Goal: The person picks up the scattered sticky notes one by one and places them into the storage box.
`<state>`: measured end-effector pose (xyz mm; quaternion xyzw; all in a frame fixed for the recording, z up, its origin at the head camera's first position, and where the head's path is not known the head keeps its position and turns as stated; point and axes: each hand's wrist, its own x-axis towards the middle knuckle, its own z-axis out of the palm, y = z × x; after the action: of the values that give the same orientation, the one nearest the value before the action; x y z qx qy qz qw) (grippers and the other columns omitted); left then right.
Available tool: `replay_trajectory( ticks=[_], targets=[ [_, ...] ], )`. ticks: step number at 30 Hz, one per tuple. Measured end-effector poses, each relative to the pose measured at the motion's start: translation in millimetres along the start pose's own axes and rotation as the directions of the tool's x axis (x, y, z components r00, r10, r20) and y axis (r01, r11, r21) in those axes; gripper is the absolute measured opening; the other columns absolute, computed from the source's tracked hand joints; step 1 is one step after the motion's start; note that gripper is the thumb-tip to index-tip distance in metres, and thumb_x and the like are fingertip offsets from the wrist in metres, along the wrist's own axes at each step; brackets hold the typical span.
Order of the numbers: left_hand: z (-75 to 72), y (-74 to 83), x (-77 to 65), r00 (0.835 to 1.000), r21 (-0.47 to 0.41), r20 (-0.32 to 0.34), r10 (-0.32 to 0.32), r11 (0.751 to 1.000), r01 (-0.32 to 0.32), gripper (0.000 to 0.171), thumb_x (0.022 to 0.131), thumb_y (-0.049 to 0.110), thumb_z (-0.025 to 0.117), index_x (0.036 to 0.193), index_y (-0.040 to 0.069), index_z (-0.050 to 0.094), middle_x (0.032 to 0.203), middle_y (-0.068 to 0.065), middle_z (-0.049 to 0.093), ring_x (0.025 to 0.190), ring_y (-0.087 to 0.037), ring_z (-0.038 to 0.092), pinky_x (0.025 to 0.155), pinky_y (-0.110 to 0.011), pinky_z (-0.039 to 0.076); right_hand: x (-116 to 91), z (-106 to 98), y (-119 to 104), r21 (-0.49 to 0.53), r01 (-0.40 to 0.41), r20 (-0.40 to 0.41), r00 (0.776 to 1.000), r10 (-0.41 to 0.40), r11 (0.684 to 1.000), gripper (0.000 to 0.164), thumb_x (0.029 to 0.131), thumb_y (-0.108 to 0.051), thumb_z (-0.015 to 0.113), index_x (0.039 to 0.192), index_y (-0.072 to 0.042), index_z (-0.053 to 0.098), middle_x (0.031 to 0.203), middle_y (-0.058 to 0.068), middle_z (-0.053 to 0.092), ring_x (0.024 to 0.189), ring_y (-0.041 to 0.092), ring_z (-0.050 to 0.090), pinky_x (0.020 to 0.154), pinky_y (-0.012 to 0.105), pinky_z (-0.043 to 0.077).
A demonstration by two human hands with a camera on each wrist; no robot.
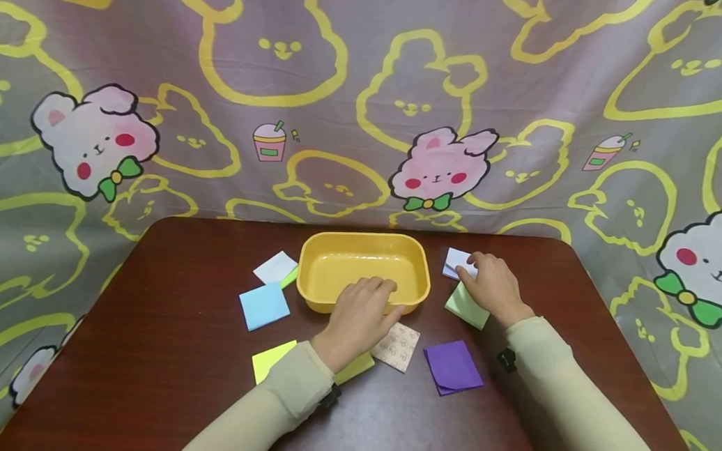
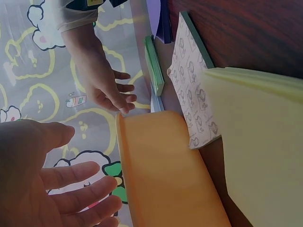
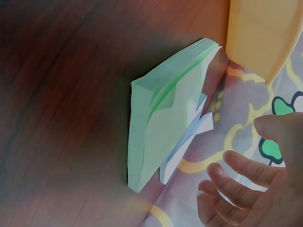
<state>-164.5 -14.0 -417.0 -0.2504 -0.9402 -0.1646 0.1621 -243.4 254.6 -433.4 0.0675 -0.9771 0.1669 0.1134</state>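
Observation:
My left hand (image 1: 359, 316) hovers over the near rim of a yellow plastic basin (image 1: 314, 264), fingers spread and relaxed, holding nothing. Below its wrist lie a patterned sticky note pad (image 1: 401, 348) and a pale yellow pad (image 1: 357, 370). My right hand (image 1: 493, 287) reaches over the back right of the table, close to a whitish-blue note pad (image 1: 456, 258) with a lifted leaf. Its fingers are loosely bent, and in the right wrist view they stand apart from the paper. A light green pad (image 3: 165, 127) with a curled top sheet sits just in front of the whitish-blue one.
A purple pad (image 1: 453, 367) lies front right on the dark wooden table (image 1: 159, 323). Left of the basin are a white pad (image 1: 275, 267), a bright green piece (image 1: 289, 277), a blue pad (image 1: 264, 306) and a yellow pad (image 1: 271, 363). A patterned curtain (image 1: 343, 126) hangs behind.

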Motion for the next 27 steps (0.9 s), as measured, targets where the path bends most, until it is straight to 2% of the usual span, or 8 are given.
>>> replay_trajectory(
  ticks=[20, 27],
  targets=[
    [7.3, 7.0, 13.0, 0.999, 0.036, 0.022, 0.026, 0.999, -0.027, 0.042, 0.091, 0.045, 0.052, 0.115, 0.013, 0.063, 0.105, -0.003, 0.065, 0.093, -0.020, 0.060, 0.074, -0.034, 0.047, 11.8, 1.9, 7.7, 0.014, -0.001, 0.016, 1.000, 0.001, 1.000, 0.042, 0.089, -0.033, 0.056, 0.109, 0.003, 0.062, 0.101, 0.024, 0.063, 0.090, 0.040, 0.058, 0.070, 0.052, 0.047],
    [7.1, 10.4, 16.1, 0.999, 0.051, 0.041, 0.022, 0.998, -0.024, 0.042, 0.091, 0.044, 0.052, 0.116, 0.013, 0.062, 0.105, -0.003, 0.064, 0.093, -0.019, 0.059, 0.075, -0.034, 0.048, 14.7, 3.9, 13.5, 0.011, -0.029, 0.052, 0.998, 0.028, 1.000, 0.046, 0.091, -0.034, 0.053, 0.117, 0.003, 0.061, 0.109, 0.025, 0.062, 0.096, 0.042, 0.058, 0.070, 0.054, 0.047]
  ],
)
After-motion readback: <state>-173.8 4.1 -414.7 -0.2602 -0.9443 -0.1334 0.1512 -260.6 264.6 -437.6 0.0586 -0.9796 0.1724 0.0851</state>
